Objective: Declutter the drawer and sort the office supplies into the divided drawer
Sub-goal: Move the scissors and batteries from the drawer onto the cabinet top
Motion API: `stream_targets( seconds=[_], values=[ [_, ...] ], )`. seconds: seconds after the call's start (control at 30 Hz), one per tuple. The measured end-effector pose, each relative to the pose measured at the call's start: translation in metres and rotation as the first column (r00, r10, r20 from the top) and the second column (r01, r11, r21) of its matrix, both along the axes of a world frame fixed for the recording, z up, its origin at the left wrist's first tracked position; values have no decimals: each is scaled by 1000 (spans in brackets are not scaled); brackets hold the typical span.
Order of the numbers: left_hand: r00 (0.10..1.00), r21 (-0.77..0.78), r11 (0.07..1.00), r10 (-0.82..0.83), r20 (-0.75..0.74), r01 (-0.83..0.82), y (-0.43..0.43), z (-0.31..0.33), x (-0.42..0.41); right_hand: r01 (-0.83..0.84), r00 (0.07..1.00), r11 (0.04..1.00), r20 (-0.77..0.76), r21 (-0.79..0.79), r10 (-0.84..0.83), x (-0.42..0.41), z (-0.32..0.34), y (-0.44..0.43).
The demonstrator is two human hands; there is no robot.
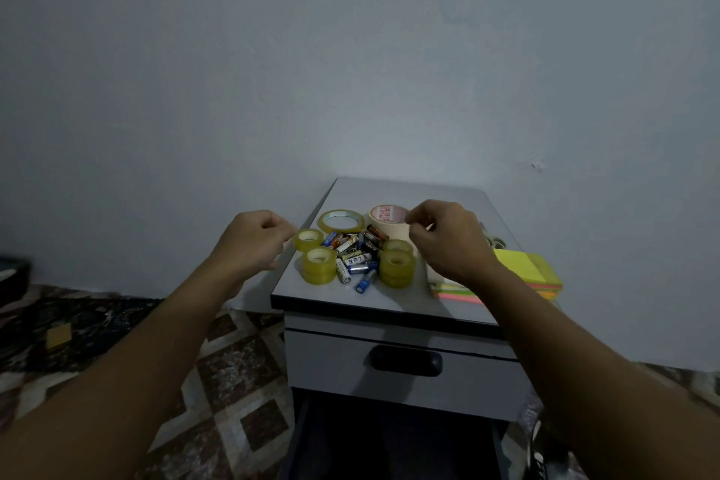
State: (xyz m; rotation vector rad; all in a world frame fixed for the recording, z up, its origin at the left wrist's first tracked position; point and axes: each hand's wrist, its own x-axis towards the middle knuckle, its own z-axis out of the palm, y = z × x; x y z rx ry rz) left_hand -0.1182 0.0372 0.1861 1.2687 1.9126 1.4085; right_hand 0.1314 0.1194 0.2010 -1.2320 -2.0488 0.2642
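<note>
A grey cabinet top (pixel 389 300) carries a heap of batteries (pixel 356 255), small yellow tape rolls at the left (pixel 319 265) and right (pixel 396 263), a flat clear tape roll (pixel 341 221) and a wide beige tape roll (pixel 385 218). Coloured sticky notes (pixel 526 269) lie at the right. My left hand (pixel 253 242) hovers off the cabinet's left edge beside a small roll, fingers curled, holding nothing visible. Above the beige roll and the notes is my right hand (pixel 448 242), with its fingers curled too. The drawer (pixel 405 366) below, with a black handle, is closed.
A pale wall stands right behind the cabinet. Patterned carpet (pixel 218 374) covers the floor on the left, with a small yellow square (pixel 59 336) lying on it. A dark open space (pixel 393 440) sits under the closed drawer. More small rolls (pixel 495 242) peek out behind my right hand.
</note>
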Motion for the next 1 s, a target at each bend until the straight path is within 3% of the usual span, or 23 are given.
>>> stream_targets(
  seconds=[0.2, 0.33, 0.5, 0.63, 0.8, 0.87, 1.0],
  values=[
    [997, 24, 999, -40, 63, 39, -57, -7, 22, 45, 983, 998, -173, -40, -52, 36, -20, -67],
    [988, -69, 994, -77, 132, 87, -91, -38, 53, 12, 954, 953, -282, -303, -102, 57, -73, -122],
    [970, -358, 911, -138, 202, 205, -141, -99, 99, -31, 904, 723, -327, -691, -274, 71, -158, -180],
    [943, -632, 715, -120, 310, 299, -177, -140, 124, -11, 889, 559, -264, -829, -375, 75, -200, -212],
    [888, -743, 552, 11, 461, 379, -190, -172, 142, -119, 811, 348, -293, -930, -506, 73, -221, -241],
    [874, -734, 575, 67, 481, 360, -190, -181, 144, -99, 782, 332, -279, -938, -557, 73, -228, -248],
    [844, -661, 711, 184, 504, 240, -188, -189, 147, -90, 728, 347, -299, -934, -616, 69, -236, -246]
  ],
)
